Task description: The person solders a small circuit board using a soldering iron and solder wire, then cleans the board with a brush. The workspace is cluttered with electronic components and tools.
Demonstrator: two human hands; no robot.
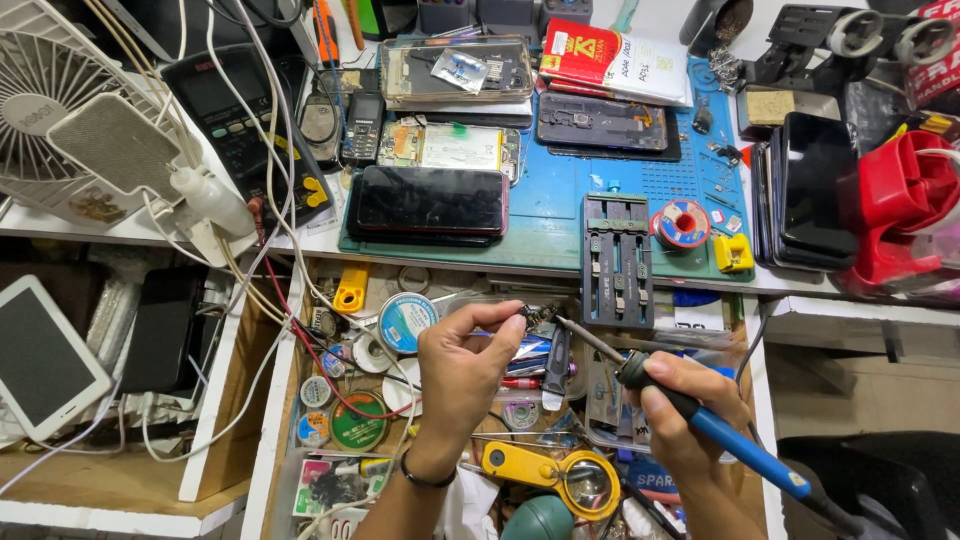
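- Left hand (pixel 462 370): its fingers (pixel 503 318) are pinched shut on a small dark metal component (pixel 538 314), held up above the open drawer, near the front edge of the tabletop (pixel 560 262).
- Right hand (pixel 690 405): its fingers are wrapped closed round the black grip of a blue-handled soldering iron (pixel 700 415).
- Key relation: the iron's long axis runs from near right (blue handle) to far left (thin metal tip (pixel 575 330)); the tip ends at, or just beside, the right side of the pinched component. Actual contact cannot be told.
- The component thus lies directly right of the left fingertips and up-left of the right hand; the left hand is the nearer.
- Below the hands: cluttered wooden drawer (pixel 275 400), holding a round blue-and-white solder spool (pixel 407 322) to the left and a yellow-framed magnifier (pixel 565 475) nearer.
- Farther off: blue work mat (pixel 560 190) on the tabletop, with a black metal board-holding jig (pixel 616 260) just beyond the tip and a dark-screened phone (pixel 430 200) to the far left.
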